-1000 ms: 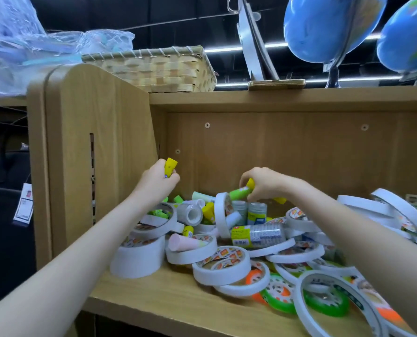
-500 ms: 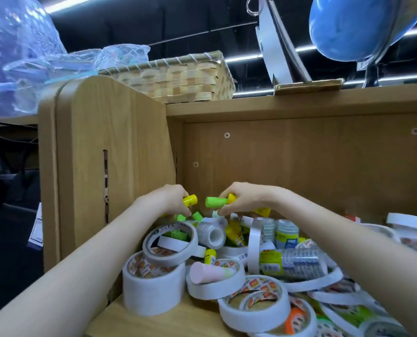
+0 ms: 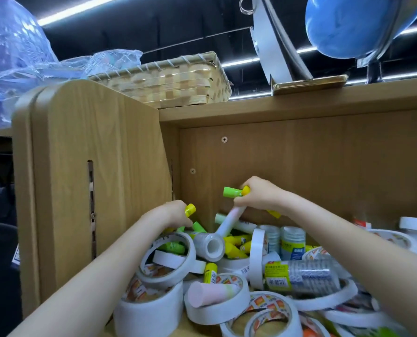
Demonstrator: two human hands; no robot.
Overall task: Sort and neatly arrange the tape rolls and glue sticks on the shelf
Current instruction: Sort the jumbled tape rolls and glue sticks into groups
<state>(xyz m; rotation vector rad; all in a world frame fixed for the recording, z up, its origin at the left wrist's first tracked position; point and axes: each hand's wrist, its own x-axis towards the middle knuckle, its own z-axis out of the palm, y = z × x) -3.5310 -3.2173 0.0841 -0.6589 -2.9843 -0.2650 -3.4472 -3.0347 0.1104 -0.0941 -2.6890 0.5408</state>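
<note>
Woven basket (image 3: pixel 178 81) and blue globe (image 3: pixel 353 25) up top

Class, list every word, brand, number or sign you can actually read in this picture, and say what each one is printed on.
None reads clearly.
Yellow label with barcode on the clear tape pack: print too small and blurred.
Blue-and-white label on the upright clear tape pack: blurred.
Red-and-orange logos inside the white tape rolls: blurred.
Yellow glue stick label: too small.
Glue sticks in the left hand and right hand: no text visible.

Both forearms were bare to the frame's lower edge; no sleeve showed; the left hand (image 3: pixel 172 213) and the right hand (image 3: pixel 258 195), before the shelf's back panel (image 3: pixel 324 166), carried no glove.
</note>
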